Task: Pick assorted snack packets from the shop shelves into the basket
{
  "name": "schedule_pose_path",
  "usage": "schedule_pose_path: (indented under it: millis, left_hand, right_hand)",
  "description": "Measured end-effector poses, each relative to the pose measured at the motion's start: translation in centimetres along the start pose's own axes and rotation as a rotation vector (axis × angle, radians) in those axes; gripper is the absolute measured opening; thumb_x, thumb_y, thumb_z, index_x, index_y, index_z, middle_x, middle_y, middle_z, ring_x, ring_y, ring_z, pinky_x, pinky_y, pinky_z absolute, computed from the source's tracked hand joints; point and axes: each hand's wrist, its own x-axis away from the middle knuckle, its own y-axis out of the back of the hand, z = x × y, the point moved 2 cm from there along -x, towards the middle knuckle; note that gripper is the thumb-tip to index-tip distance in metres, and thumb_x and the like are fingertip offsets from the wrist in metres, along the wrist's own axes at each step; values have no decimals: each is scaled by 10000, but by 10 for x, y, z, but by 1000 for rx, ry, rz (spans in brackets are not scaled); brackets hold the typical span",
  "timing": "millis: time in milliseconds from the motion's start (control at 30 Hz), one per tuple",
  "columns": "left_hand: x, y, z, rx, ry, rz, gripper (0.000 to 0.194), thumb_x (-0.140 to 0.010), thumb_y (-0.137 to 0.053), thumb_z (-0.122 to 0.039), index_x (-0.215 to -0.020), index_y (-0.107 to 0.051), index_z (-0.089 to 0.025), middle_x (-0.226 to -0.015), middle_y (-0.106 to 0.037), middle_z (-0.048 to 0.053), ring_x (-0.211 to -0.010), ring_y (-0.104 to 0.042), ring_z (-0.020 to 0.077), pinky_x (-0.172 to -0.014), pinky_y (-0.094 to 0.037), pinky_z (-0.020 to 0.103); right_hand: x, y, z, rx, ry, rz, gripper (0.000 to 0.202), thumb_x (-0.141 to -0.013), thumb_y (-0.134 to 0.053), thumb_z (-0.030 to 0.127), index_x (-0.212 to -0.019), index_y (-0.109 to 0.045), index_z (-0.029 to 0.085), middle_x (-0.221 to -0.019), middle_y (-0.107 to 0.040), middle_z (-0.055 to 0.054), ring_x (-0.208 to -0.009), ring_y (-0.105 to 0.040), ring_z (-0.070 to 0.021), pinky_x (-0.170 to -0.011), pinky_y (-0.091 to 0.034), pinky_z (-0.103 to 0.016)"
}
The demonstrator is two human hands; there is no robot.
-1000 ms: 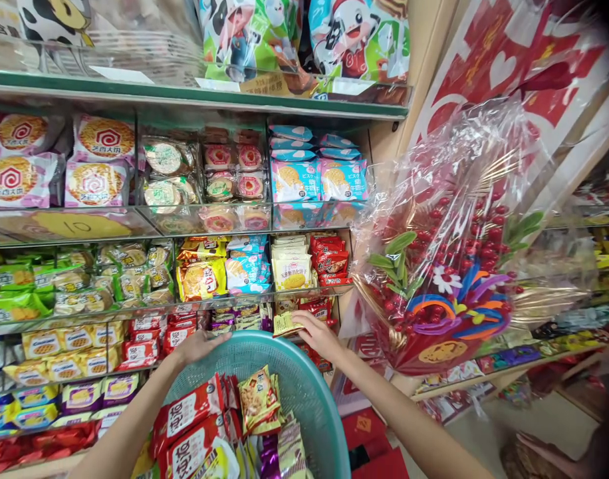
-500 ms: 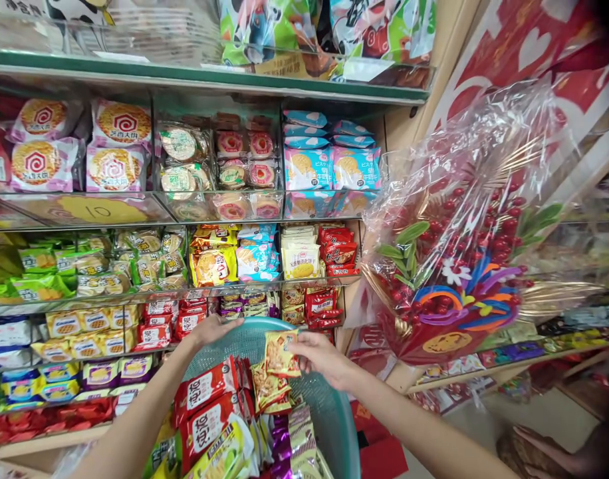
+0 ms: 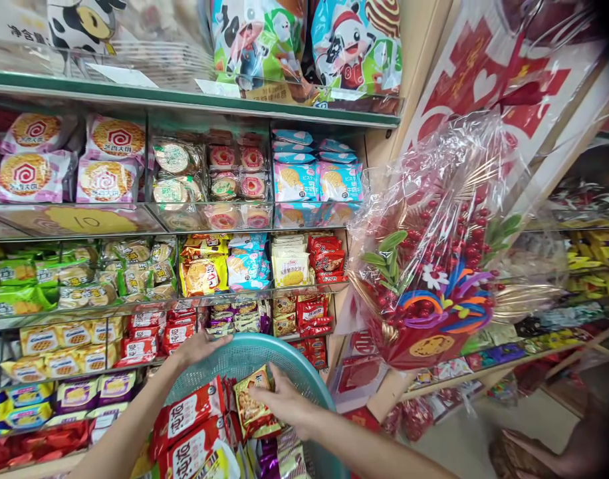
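A teal plastic basket (image 3: pixel 264 347) holds red packets (image 3: pixel 195 412), purple and striped packets and yellow-green ones. My left hand (image 3: pixel 199 347) lies at the basket's far left rim, its fingers stretched along the edge. Inside the basket, my right hand (image 3: pixel 283 399) grips a yellow-brown snack packet (image 3: pixel 254 404) at its right side, just right of the red packets. The undersides of both hands are hidden.
Shelves (image 3: pixel 195 100) of packaged biscuits rise behind and left of the basket. A plastic-wrapped bouquet (image 3: pixel 434 279) with red berries stands at the right. A person's foot (image 3: pixel 528 452) shows at the lower right.
My right hand has moved down with the yellow-brown packet, lower into the basket. The view has shifted, so the basket appears lower and further left. My left hand stays at the rim.
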Motion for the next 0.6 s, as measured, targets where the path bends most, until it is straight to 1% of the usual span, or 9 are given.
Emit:
schedule_pose_path:
  millis: [67,133,267,333,400,467,500,567,600]
  left_hand:
    - [0,0,3,-9,9,-26,578,-541,-419,-767,-476,-493,-197,-471,-512,8,-518,-502,174,-502,-319,260]
    - [-1,0,6,-20,24,-44,569,-538,-426,-763,-455,-450,-200,-450,-470,-1,-490,-472,162,-487,-302,259]
    - [-2,0,9,-2,-10,-22,557,-559,-425,-749,-452,-415,-203,-427,-404,-23,-461,-426,139,-480,-280,253]
    - [-3,-1,9,22,-39,-3,545,-575,-431,-735,-467,-422,-201,-431,-394,-31,-461,-413,131,-490,-281,250]
    - [-3,0,9,31,-38,5,540,-579,-436,-729,-471,-426,-200,-429,-393,-32,-463,-411,131,-496,-283,251]
    - [-2,1,9,28,-29,9,549,-578,-427,-736,-469,-443,-198,-426,-411,-24,-466,-428,141,-498,-290,255]
    - [-2,2,9,24,-30,11,557,-578,-418,-742,-470,-460,-197,-425,-427,-18,-468,-440,148,-498,-295,257]
    - [1,3,8,14,-34,8,579,-577,-401,-751,-485,-509,-190,-435,-471,-4,-476,-470,162,-501,-312,260]
    - [2,4,8,7,-40,0,589,-577,-397,-753,-495,-534,-186,-443,-492,3,-480,-484,167,-504,-321,261]
  right_hand:
    - [6,-10,3,-18,-39,64,940,-616,-563,642,-1371,-139,277,-1468,61,-71,-1332,22,-267,-1049,-129,-475]
    - [11,-19,7,-13,-11,74,974,-622,-563,635,-1383,-76,270,-1457,138,-50,-1323,101,-235,-1069,-45,-451]
    - [19,-31,12,14,53,46,1013,-623,-602,591,-1389,-31,254,-1457,136,-61,-1321,113,-210,-1078,-20,-419]
    - [23,-29,14,46,56,50,991,-631,-580,612,-1390,-52,255,-1463,105,-62,-1323,106,-214,-1079,-17,-426]
    - [24,-22,16,82,59,51,936,-659,-520,649,-1388,-86,256,-1470,55,-59,-1326,93,-224,-1077,-10,-445]
    - [21,-7,20,95,110,13,844,-709,-450,654,-1383,-117,270,-1472,-34,-56,-1337,17,-241,-1072,-44,-475]
    - [17,3,22,90,171,-37,778,-742,-421,635,-1375,-141,280,-1465,-102,-58,-1337,-60,-247,-1067,-93,-485]
    - [6,28,28,89,356,-205,607,-812,-380,551,-1337,-232,286,-1403,-290,-64,-1284,-262,-234,-1033,-227,-464]
    - [0,42,30,113,466,-322,513,-840,-368,490,-1300,-297,272,-1340,-384,-68,-1228,-351,-217,-1004,-286,-434]
